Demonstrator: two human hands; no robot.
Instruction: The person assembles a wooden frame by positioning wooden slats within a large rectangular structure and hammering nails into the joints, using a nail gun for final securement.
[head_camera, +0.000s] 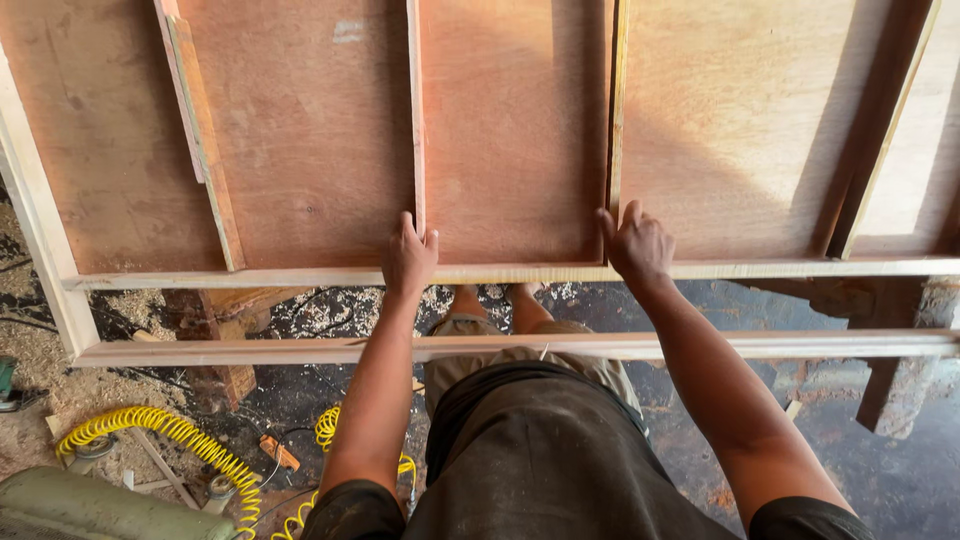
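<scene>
A large reddish plywood panel (310, 130) lies flat with a pale wooden frame rail (250, 277) along its near edge. Thin upright wooden slats divide it. My left hand (408, 255) grips the near end of one slat (415, 110), fingers curled over it where it meets the rail. My right hand (637, 243) holds the near end of a second slat (616, 100), thumb and fingers around it. Between the two slats lies a panel section (512, 130). Both arms reach forward over a second loose rail (250, 350).
A loose slat (205, 140) lies slanted on the panel at left, another strip (870, 140) leans at right. Below are a sawdust-covered floor, a yellow coiled air hose (180, 430), a green tool body (90, 505), and wood blocks (225, 340) under the frame.
</scene>
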